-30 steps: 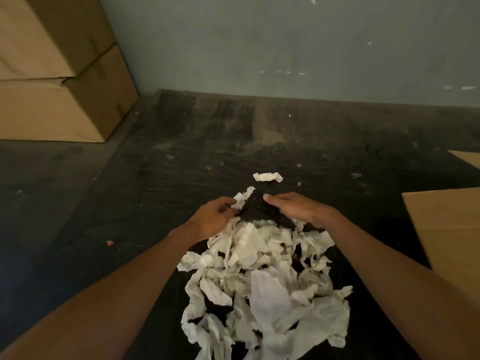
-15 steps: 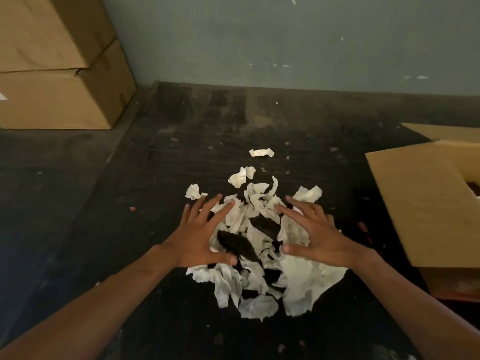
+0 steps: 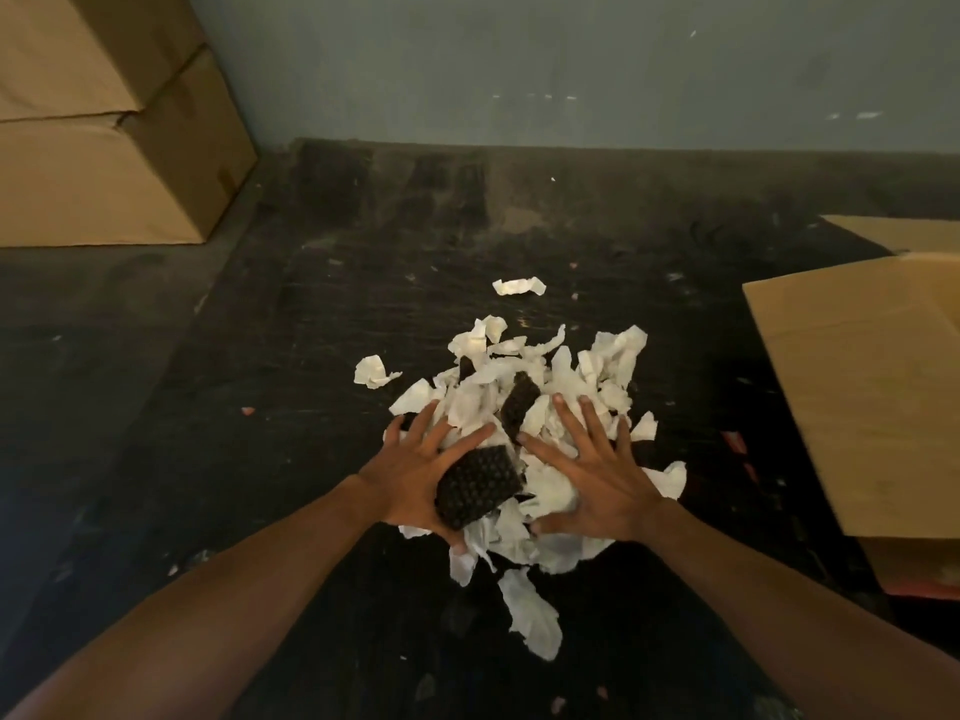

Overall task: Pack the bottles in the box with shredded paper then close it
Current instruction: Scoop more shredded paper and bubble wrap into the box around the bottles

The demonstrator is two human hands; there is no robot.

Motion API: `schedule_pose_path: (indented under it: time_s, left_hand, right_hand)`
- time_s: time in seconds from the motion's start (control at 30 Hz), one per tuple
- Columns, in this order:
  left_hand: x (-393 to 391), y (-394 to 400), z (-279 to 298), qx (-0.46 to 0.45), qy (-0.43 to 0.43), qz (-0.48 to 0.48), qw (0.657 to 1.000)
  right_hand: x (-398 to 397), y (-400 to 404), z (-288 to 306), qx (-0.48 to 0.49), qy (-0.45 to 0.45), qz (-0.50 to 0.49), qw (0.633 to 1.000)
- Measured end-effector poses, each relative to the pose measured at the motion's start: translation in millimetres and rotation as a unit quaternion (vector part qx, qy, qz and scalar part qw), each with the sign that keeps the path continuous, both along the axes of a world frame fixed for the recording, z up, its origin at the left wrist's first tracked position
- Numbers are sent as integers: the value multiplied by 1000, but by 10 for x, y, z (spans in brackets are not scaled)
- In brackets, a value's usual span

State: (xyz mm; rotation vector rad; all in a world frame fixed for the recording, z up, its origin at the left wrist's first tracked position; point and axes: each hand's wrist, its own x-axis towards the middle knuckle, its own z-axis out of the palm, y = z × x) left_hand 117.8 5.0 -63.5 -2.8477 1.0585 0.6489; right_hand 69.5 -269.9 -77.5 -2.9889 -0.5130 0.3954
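Note:
A pile of white shredded paper [image 3: 524,392] lies on the dark floor in the middle, with black textured scraps [image 3: 478,483] mixed in. My left hand [image 3: 415,478] presses on the pile's left side, fingers spread over the paper and thumb under a black scrap. My right hand [image 3: 592,478] clasps the right side the same way, thumb tucked under. A strip of paper [image 3: 532,615] trails below the hands. The open cardboard box [image 3: 862,407] stands at the right edge, its flap facing me. No bottles show.
Two stacked closed cardboard boxes [image 3: 104,148] sit at the back left against the grey wall [image 3: 571,65]. Loose paper scraps [image 3: 519,286] lie beyond the pile. The dark floor is littered with small bits.
Both hands have drawn closer together and toward me, bunching the paper between them. A black scrap now sits in my left hand's grasp, and the view has shifted slightly.

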Motion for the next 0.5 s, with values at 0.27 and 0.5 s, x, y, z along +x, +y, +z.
schedule_pose_path:
  time_s: [0.27,0.5]
  left_hand:
    - [-97,-213,-219,-80,-75,102,989]
    - [-165,-358,-171,-193,-82,244,947]
  right_hand:
    - [177,56,-163,27,-80,-5,996]
    - [311,93,-231,85,-130,7,988]
